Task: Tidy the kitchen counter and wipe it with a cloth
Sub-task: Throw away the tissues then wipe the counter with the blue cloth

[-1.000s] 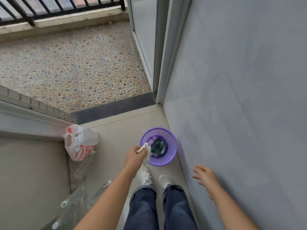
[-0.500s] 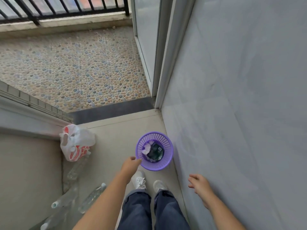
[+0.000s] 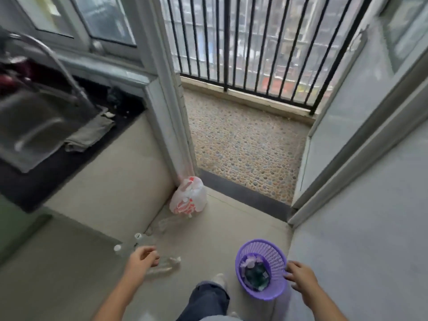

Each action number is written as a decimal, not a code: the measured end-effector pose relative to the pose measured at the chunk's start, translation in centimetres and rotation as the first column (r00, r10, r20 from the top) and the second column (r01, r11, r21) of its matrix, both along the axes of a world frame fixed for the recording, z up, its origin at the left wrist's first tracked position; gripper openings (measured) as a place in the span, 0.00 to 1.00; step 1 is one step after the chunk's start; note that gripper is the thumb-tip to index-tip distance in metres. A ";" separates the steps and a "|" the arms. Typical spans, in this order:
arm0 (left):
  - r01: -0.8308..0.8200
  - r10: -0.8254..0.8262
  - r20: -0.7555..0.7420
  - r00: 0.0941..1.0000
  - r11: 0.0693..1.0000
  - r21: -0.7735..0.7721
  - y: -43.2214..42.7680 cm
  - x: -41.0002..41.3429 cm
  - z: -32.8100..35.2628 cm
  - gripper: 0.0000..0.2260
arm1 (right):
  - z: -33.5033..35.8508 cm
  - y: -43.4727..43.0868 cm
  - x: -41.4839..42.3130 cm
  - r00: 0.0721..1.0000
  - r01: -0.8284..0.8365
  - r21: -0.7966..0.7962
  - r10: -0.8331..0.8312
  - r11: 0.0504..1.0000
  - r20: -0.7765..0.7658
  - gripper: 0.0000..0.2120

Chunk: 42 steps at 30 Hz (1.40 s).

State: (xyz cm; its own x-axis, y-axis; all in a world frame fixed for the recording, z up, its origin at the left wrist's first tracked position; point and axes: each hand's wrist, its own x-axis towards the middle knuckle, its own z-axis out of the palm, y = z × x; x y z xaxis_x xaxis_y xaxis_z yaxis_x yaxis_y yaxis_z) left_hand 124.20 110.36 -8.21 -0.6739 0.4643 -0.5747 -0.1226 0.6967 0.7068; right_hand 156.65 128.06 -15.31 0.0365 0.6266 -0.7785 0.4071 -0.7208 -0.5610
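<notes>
A purple mesh waste basket stands on the floor at the lower right, with white crumpled paper and dark rubbish inside. My right hand hangs open just beside its right rim, holding nothing. My left hand is open and empty, over the floor left of my leg. At the upper left is the dark kitchen counter with a steel sink and a folded grey cloth lying beside the sink.
A white and red plastic bag sits on the floor by the door frame. Clear empty bottles lie on the floor near my left hand. Ahead, an open doorway leads to a pebbled balcony with black railings. A grey wall runs along the right.
My left hand dropped the white paper into the purple basket and drew back empty. My view has swung up and left, bringing the counter, sink and cloth into sight.
</notes>
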 end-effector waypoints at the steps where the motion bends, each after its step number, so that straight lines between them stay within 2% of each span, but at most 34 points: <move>1: -0.082 0.082 -0.016 0.996 0.996 0.018 -2.3 -0.4 0.3 0.10 | 0.2 0.8 -0.9 0.998 -0.070 0.022 0.070 0.997 0.011 0.09; 4: -0.333 0.335 -0.019 0.942 0.941 0.065 -9.2 -0.6 1.0 0.10 | 1.5 2.3 -4.3 0.974 -0.227 0.049 0.228 0.973 -0.017 0.06; 8: -0.619 0.622 -0.032 0.782 0.782 0.078 -18.5 1.1 1.5 0.09 | 3.9 1.2 -11.2 0.918 -0.380 0.075 0.386 0.922 -0.092 0.06; 13: -0.810 0.815 0.022 0.580 0.573 0.127 -26.0 2.8 2.5 0.09 | 6.5 -4.8 -19.8 0.741 -0.651 0.118 0.662 0.750 -0.115 0.05; 19: -0.863 0.868 0.102 0.486 0.458 0.214 -31.2 2.3 3.0 0.07 | 8.0 -13.8 -26.9 0.492 -0.850 0.158 0.864 0.503 -0.106 0.05; 23: -0.858 0.871 0.119 0.476 0.431 0.278 -35.8 -0.3 3.3 0.09 | 8.2 -20.7 -31.4 0.431 -0.881 0.177 0.898 0.439 -0.083 0.05; 27: -0.850 0.866 0.130 0.483 0.428 0.306 -43.4 -3.8 3.3 0.05 | 8.1 -29.8 -36.5 0.379 -0.908 0.167 0.923 0.384 -0.061 0.06; 30: -0.855 0.880 0.109 0.462 0.409 0.317 -49.8 -5.9 3.6 0.06 | 7.7 -37.9 -40.7 0.269 -0.949 0.151 0.961 0.277 -0.069 0.05; 35: -0.922 0.957 0.088 0.278 0.240 0.303 -60.1 -7.6 4.1 0.06 | 6.9 -49.8 -47.9 0.067 -0.986 0.145 0.995 0.078 -0.074 0.05; 40: -0.971 0.990 0.120 0.080 0.050 0.232 -67.3 -9.4 2.9 0.10 | 5.4 -56.9 -54.7 -0.073 -0.989 0.131 0.996 -0.066 -0.052 0.05; 42: -0.979 0.987 0.158 -0.005 -0.037 0.200 -69.2 -10.6 1.9 0.09 | 4.3 -58.5 -57.8 -0.092 -0.990 0.112 0.995 -0.088 -0.038 0.05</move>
